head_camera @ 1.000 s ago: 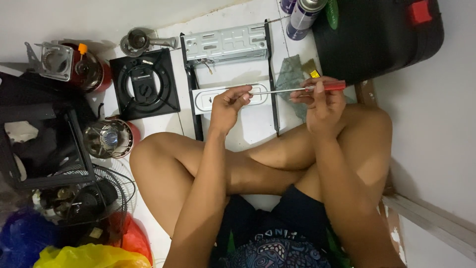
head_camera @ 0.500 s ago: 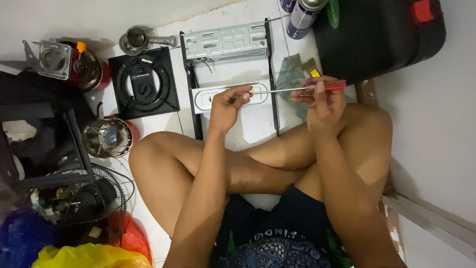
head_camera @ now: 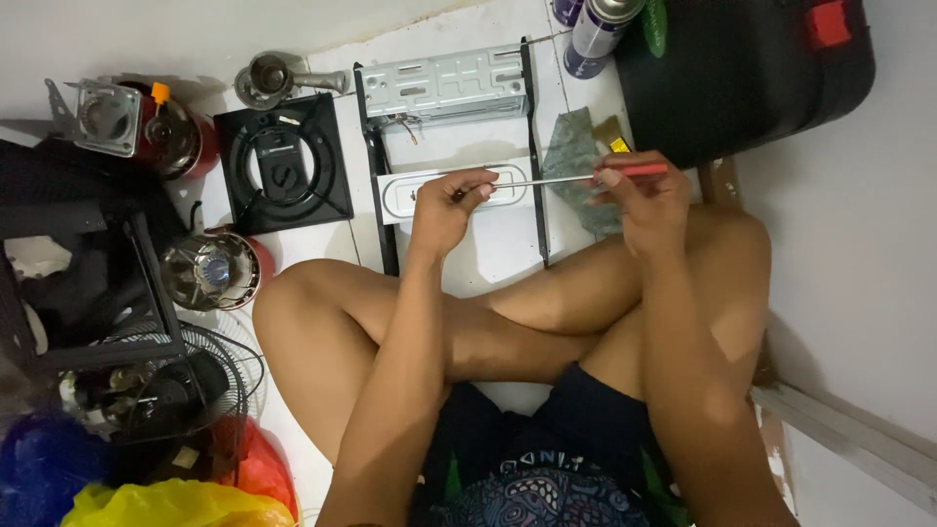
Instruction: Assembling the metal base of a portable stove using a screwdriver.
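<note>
Screwdriver [head_camera: 571, 177] lies level between the two hands, above the crossed legs and over the white floor [head_camera: 508, 244]. Its red handle sits in the right hand [head_camera: 639, 200], whose fingers are closed around it, thumb and forefinger pinching near the collar; that hold would suit twisting the tool on its own axis. The thin metal shaft runs leftward to the left hand [head_camera: 444, 210], whose fingertips are pinched together on the tip, seemingly with some small part held there; the part itself is too small to make out. Bracing the tip this way looks meant to keep it steady against whatever is pinched.

Both forearms rise from the lap, elbows in, wrists bent so the hands meet at the same height, well apart along the shaft.

Just beneath the left hand lies a white oblong plate [head_camera: 429, 191] inside a black frame [head_camera: 383, 210]. Beyond it sits a grey metal chassis [head_camera: 441, 86]. Left of the frame rests a black square fan housing [head_camera: 283, 164], with motors [head_camera: 210, 271] and a fan grille [head_camera: 195, 361] further left. Spray cans [head_camera: 600, 29] and a black case [head_camera: 752, 68] stand beyond the right hand.
</note>
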